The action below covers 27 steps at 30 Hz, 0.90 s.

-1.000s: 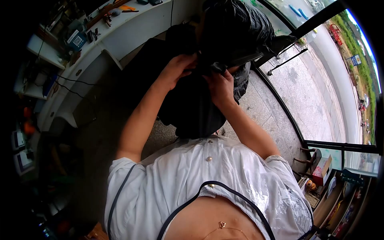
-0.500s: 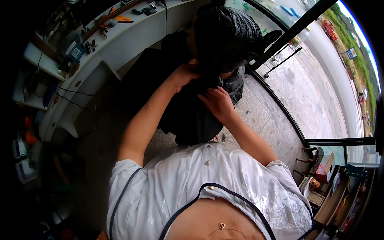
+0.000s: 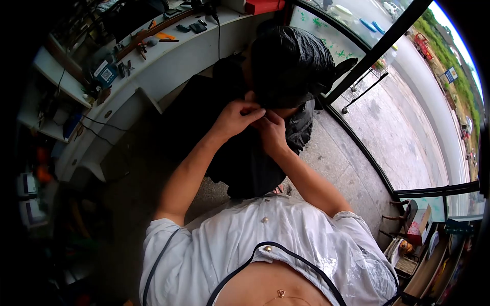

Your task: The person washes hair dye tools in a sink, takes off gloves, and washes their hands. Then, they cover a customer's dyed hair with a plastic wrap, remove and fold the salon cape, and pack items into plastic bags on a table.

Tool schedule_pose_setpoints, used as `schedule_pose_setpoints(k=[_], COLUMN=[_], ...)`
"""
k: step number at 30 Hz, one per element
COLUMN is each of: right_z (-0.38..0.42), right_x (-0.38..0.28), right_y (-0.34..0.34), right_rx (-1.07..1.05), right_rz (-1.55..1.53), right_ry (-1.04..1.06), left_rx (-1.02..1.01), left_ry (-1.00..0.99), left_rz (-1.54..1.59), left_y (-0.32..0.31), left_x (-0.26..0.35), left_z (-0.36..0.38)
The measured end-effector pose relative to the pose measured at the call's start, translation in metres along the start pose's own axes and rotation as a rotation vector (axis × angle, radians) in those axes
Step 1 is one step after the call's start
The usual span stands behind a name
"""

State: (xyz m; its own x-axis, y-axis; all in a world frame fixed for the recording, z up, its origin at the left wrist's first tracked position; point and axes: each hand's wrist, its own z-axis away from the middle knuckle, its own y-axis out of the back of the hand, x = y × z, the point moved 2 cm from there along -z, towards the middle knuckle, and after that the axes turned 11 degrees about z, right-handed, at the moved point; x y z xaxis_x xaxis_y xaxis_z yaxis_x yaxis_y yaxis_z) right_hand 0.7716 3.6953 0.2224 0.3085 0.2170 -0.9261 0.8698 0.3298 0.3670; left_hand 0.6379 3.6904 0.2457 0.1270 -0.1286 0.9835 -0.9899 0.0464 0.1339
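Note:
A seated person with a black plastic wrap [image 3: 293,61] over the head and a black cape [image 3: 240,163] over the body is in front of me. Beside the person's neck, below the wrap, my left hand [image 3: 236,117] has its fingers pinched together. My right hand [image 3: 273,133] meets it there, fingers closed near the left fingertips. Whatever lies between the fingers is too small and dark to make out. Crumpled black plastic [image 3: 300,127] hangs behind the neck, to the right of my right hand.
A white counter [image 3: 168,56] with clips and small tools runs along the upper left. Black-framed glass [image 3: 357,145] stands at the right. A wooden chair [image 3: 400,206] and shelves of boxes [image 3: 434,255] are at the lower right.
My hands have come together at the neck; the right hand moved up and left from the cape. The view has shifted, so the room and person appear slightly lower.

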Motion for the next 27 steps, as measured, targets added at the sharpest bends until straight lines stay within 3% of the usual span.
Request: schedule_pose_setpoints(k=[2,3,4,6,7,8,10,12,13,14,15,16,17,18,19,21,22,23,24,25,26,27], right_z=[-0.001,-0.003,-0.006,-0.009,-0.012,-0.014,-0.015,0.006,0.016,0.021,0.024,0.025,0.026,0.028,0.021,0.017,0.015,0.012,0.006,0.000,-0.002,0.000], right_x=[-0.004,0.001,0.011,0.021,0.027,0.031,0.009,-0.007,-0.004,-0.003,-0.007,-0.012,-0.026,-0.037,-0.029,-0.026,-0.025,-0.021,-0.012,-0.010,-0.012,-0.011], right_y=[-0.011,-0.013,-0.016,-0.025,-0.026,-0.027,-0.024,-0.012,-0.012,-0.005,0.002,0.002,0.005,0.005,0.003,0.005,0.007,0.010,0.014,0.020,0.021,0.018], right_rx=[-0.067,-0.142,-0.153,-0.657,-0.669,-0.767,-0.874,-0.248,-0.245,-0.035,0.159,0.155,0.251,0.344,0.373,0.350,0.322,0.338,0.267,0.197,0.222,0.192], right_rz=[-1.230,-1.358,-1.354,-1.731,-1.723,-1.721,-1.711,-0.928,-0.928,-0.518,-0.103,-0.101,0.239,0.580,0.660,0.674,0.685,0.691,0.481,0.270,0.277,-0.320], right_ry=[-0.471,-0.604,-0.600,-0.422,-0.425,-0.412,-0.389,-0.732,-0.735,-0.396,-0.056,-0.059,0.216,0.491,0.572,0.508,0.448,0.455,0.331,0.214,0.233,0.014], left_rx=[0.112,0.171,0.180,-0.131,-0.235,-0.227,-0.164,-0.055,0.058,0.172,0.174,0.302,0.427,0.422,0.419,0.308,0.301,0.168,0.035,0.026,0.078,0.125], left_ry=[-0.034,-0.004,-0.010,0.489,0.537,0.529,0.306,0.268,0.089,-0.090,-0.087,-0.202,-0.317,-0.316,-0.289,-0.250,-0.258,-0.129,-0.012,-0.044,0.036,0.124], left_rz=[-0.027,0.051,0.048,0.356,0.571,0.573,0.339,0.326,0.104,-0.115,-0.110,-0.206,-0.304,-0.304,-0.223,0.032,0.033,-0.026,-0.090,-0.095,0.080,0.256], left_y=[0.015,0.022,0.027,0.027,0.022,0.019,0.014,0.010,0.010,0.008,0.001,-0.006,-0.011,-0.014,-0.018,-0.018,-0.010,-0.004,0.002,0.010,0.019,0.021], left_x=[0.008,0.010,0.010,-0.004,-0.005,-0.010,-0.012,-0.006,0.001,0.008,0.012,0.019,0.024,0.021,0.015,0.000,0.004,0.008,0.011,0.013,0.009,0.005], left_z=[0.002,-0.001,-0.005,-0.010,-0.007,-0.009,-0.017,-0.015,-0.013,-0.012,-0.009,-0.005,-0.001,0.003,0.004,0.000,0.004,0.009,0.011,0.010,0.010,0.008])
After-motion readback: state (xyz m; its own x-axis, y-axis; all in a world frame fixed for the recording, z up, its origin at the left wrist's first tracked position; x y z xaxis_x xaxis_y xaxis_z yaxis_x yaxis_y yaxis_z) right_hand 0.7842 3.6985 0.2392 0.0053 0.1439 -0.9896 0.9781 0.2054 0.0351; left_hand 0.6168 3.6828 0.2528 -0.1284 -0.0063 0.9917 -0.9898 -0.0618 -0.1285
